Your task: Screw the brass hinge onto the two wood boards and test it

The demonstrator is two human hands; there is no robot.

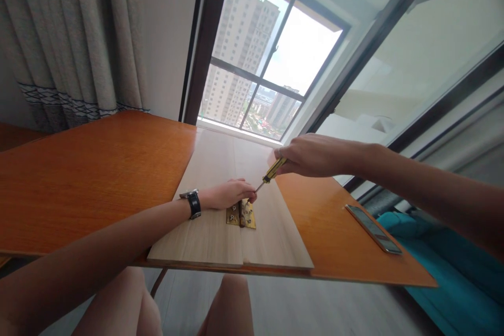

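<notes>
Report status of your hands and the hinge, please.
Right hand gripping yellow-handled screwdriver, tip at brass hinge. Left hand at hinge's top edge, close to the tip, possibly in the way.

Bare forearms (98,241); black-strapped watch (192,205) with silver case on the left wrist (203,199); bare legs (126,304) below.
</notes>
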